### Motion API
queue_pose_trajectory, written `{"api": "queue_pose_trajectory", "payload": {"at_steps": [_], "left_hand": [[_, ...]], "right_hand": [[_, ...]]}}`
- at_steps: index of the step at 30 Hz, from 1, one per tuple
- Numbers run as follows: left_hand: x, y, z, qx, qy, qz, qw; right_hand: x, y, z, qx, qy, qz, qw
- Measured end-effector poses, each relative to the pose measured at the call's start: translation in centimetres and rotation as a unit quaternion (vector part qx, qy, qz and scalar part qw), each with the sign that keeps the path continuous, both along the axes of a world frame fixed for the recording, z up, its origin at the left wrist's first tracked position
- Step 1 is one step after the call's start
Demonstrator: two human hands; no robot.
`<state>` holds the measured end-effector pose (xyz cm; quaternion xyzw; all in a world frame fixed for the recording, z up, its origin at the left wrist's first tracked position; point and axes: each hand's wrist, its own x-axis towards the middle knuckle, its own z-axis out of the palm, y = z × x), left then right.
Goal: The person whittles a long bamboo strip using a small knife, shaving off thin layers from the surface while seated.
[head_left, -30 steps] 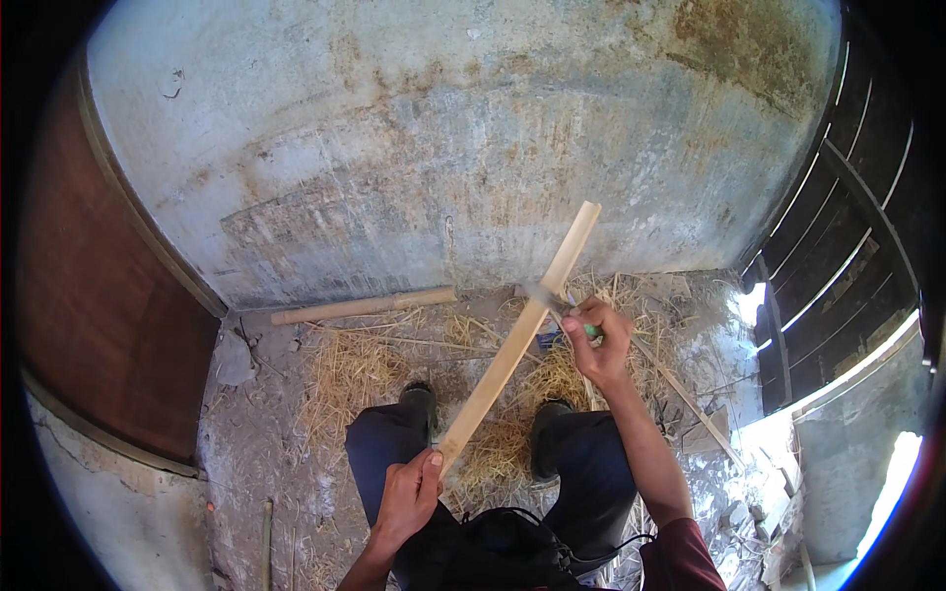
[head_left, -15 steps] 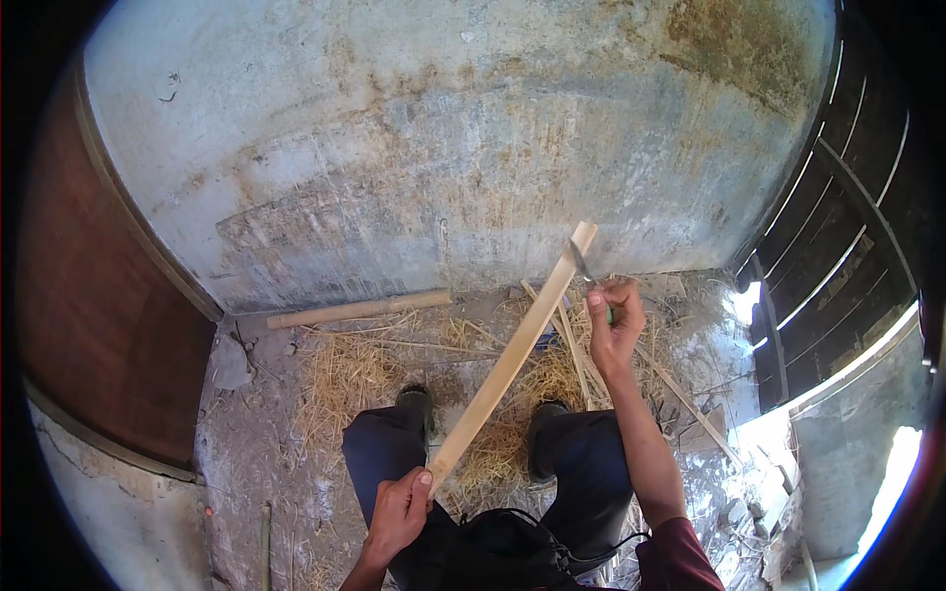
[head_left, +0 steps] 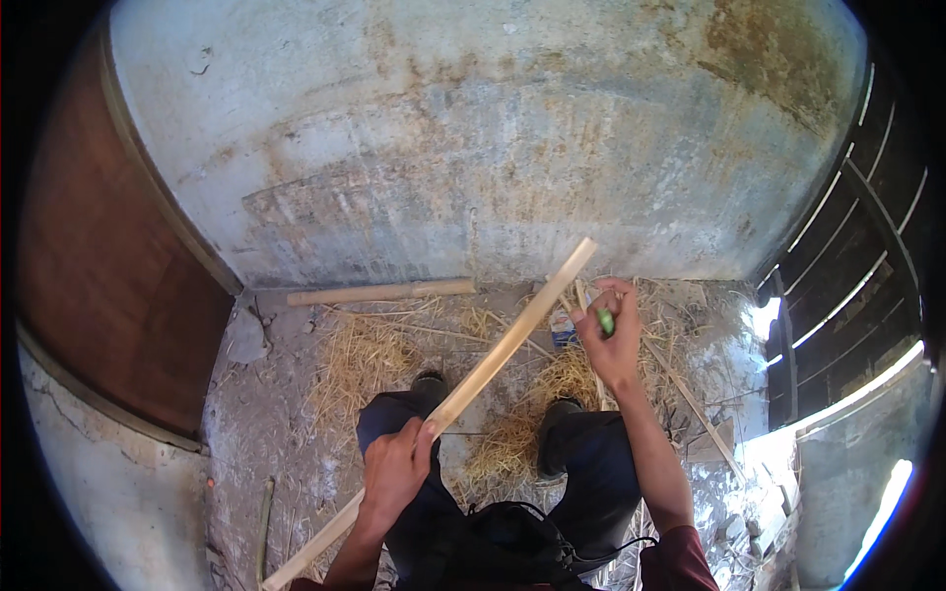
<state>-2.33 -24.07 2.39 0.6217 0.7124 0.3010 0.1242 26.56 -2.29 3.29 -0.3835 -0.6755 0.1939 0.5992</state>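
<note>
A long pale bamboo strip runs slantwise from the lower left up toward the wall. My left hand is closed around its lower middle, above my left thigh, and the tail of the strip comes out below the hand. Close beside the strip's upper end is my right hand, with its fingers curled around a knife's green handle. The blade can hardly be made out now; in the earlier frame it showed against the strip.
Pale shavings lie heaped around my boots. A bamboo pole rests along the foot of the stained wall. Thin strips are scattered at the right. A brown door panel stands left, dark slatted boards right.
My left hand has moved up and now holds the strip farther from its lower end, which sticks out behind. My right hand has turned and dropped slightly; the blade has left the strip's upper end.
</note>
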Motion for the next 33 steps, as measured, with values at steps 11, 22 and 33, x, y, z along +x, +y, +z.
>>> {"api": "queue_pose_trajectory", "payload": {"at_steps": [11, 22, 33], "left_hand": [[2.0, 2.1, 2.7, -0.001, -0.013, -0.044, 0.999], [1.7, 2.6, 3.0, -0.001, -0.1, -0.098, 0.99], [2.7, 3.7, 3.7, 0.058, -0.096, -0.04, 0.993]], "right_hand": [[-1.9, -2.1, 0.2, -0.001, -0.196, 0.146, 0.97], [-1.2, -1.8, 0.0, -0.037, -0.149, 0.103, 0.983], [-2.8, -3.2, -1.1, 0.043, 0.028, 0.139, 0.989]]}}
